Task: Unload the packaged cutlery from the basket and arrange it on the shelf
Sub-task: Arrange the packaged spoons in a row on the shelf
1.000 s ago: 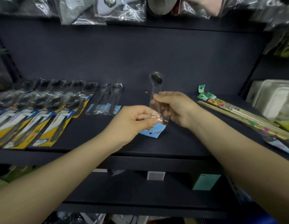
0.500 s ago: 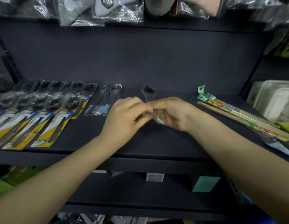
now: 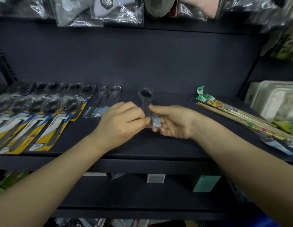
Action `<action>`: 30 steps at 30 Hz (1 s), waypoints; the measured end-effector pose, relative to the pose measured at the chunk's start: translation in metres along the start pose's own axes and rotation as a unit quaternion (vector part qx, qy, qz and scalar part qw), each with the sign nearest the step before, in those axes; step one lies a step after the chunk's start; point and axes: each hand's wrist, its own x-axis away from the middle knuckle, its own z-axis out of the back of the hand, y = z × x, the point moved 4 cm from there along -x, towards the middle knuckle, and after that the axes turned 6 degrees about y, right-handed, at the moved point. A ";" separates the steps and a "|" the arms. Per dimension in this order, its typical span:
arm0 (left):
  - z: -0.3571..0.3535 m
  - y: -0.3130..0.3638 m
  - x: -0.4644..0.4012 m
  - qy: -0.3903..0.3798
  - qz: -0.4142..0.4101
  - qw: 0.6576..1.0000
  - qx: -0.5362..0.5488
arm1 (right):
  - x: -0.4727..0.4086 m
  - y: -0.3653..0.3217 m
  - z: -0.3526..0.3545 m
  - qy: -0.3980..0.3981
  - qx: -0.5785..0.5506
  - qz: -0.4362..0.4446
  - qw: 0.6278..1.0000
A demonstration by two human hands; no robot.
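Note:
A spoon in a clear plastic sleeve with a blue label (image 3: 146,102) lies low over the middle of the dark shelf (image 3: 142,149), bowl end pointing to the back. My left hand (image 3: 122,122) and my right hand (image 3: 173,122) both pinch its near end at the label. To its left lies a clear pack of two spoons (image 3: 104,102). Further left, several spoons on yellow and blue cards (image 3: 44,118) lie in overlapping rows. No basket is in view.
Packaged chopsticks with green tags (image 3: 240,118) lie slanted on the right of the shelf. White trays (image 3: 276,102) stand at the far right. Bagged goods (image 3: 99,10) hang from above. A lower shelf (image 3: 142,210) carries price tags.
The spoon pack went from raised and upright down to the shelf. Both hands came together on its near end, and the blue label shows again between the fingers.

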 end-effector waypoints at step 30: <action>0.092 -0.073 0.109 -0.430 0.222 0.872 0.081 | -0.020 0.007 -0.155 0.286 0.438 0.253 0.814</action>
